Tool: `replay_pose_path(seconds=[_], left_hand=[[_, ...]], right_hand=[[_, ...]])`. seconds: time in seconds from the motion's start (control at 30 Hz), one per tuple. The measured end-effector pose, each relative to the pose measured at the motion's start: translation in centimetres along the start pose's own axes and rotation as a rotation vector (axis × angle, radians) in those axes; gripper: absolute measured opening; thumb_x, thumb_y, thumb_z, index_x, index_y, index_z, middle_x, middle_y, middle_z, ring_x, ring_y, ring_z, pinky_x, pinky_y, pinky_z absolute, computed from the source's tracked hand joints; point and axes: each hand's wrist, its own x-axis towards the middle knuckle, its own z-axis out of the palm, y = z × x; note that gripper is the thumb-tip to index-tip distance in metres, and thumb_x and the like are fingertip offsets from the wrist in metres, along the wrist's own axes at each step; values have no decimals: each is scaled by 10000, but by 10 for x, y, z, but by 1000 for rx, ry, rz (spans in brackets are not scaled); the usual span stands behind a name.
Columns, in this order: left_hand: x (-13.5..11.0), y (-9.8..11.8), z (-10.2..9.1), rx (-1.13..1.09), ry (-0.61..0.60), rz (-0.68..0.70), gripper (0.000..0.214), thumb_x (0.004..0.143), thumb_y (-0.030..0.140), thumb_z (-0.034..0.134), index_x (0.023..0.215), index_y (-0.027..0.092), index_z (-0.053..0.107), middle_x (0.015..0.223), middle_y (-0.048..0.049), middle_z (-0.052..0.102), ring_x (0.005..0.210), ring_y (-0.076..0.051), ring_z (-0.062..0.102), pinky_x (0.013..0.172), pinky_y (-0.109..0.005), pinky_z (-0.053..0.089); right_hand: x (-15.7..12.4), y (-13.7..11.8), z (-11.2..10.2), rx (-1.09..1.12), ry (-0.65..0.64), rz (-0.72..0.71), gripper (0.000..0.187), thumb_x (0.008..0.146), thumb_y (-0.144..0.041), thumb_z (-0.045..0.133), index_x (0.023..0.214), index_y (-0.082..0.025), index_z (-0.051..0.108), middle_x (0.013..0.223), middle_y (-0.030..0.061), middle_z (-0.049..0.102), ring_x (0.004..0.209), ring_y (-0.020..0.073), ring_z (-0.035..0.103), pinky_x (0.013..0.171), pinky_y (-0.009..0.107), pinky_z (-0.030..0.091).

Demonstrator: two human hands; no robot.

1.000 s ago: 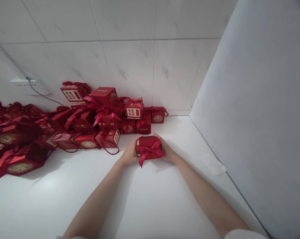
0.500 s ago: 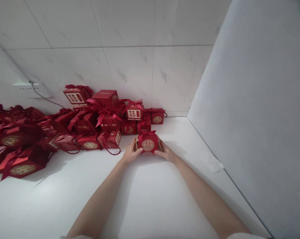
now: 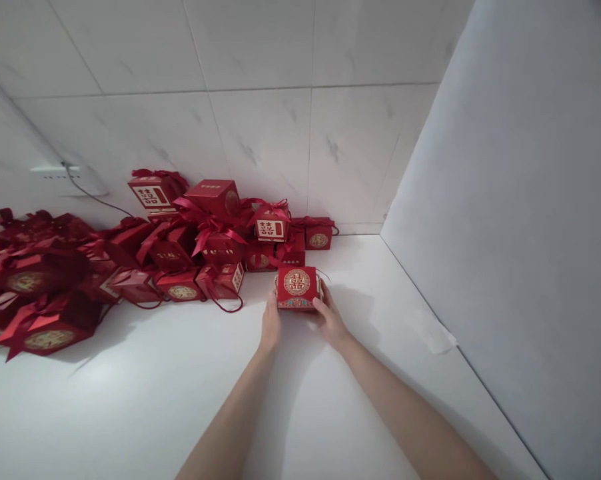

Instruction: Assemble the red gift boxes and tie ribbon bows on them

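Observation:
Between my two hands is a red gift box [image 3: 296, 288] with a round gold emblem and a patterned blue-and-gold lower edge. My left hand [image 3: 271, 322] presses along its left side, fingers partly hidden by the box. On the other side my right hand [image 3: 332, 319] grips it, the thumb on the lower right corner and the fingers behind. A thin cord sticks out at the box's upper right. Just behind it stands a stack of similar red boxes [image 3: 220, 248] with ribbons.
More red boxes [image 3: 45, 323] are heaped at the far left of the white table [image 3: 130, 400]. Behind them rises a tiled wall [image 3: 260, 133] with a power strip [image 3: 68, 180] and its cable. A white panel [image 3: 520, 220] bounds the right side.
The held box has been turned or tipped, so a flat emblem face now shows where its ribbon bow was on top. My left hand has shifted lower along its side.

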Motion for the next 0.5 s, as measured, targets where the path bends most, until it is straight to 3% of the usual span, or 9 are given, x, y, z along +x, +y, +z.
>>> replay_pose_path(seconds=[0.1,0.23,0.37,0.5], left_hand=[[-4,3,4,44,9,82,643,961,616,319,1426,203,481,1486,-80,486,1429,-280,355,1212,-420,196],[-4,10,2,74,-77,149,611,940,577,443,1413,193,498,1514,-92,447,1445,-280,326,1225,-416,174],[-8,15,-4,7,-247,65,675,850,479,658,1445,232,458,1497,-114,465,1356,-329,453,1134,-452,359],[-14,21,-8,-85,-382,17,755,868,405,660,1524,285,307,1491,-112,467,1252,-325,548,1048,-442,444]], right_hand=[[9,-2,0,40,-19,-22,603,853,-414,666,1401,-364,419,1361,29,583,1165,281,616,845,464,596],[14,-7,-9,-47,-25,-90,627,853,-404,653,1426,-345,405,1358,39,589,1163,284,619,846,458,597],[14,-10,-16,-101,17,-149,586,886,-447,587,1432,-326,414,1319,50,615,1170,295,614,867,491,581],[11,-5,-18,-131,1,-155,540,913,-472,537,1416,-295,447,1275,64,643,1162,300,618,898,505,557]])
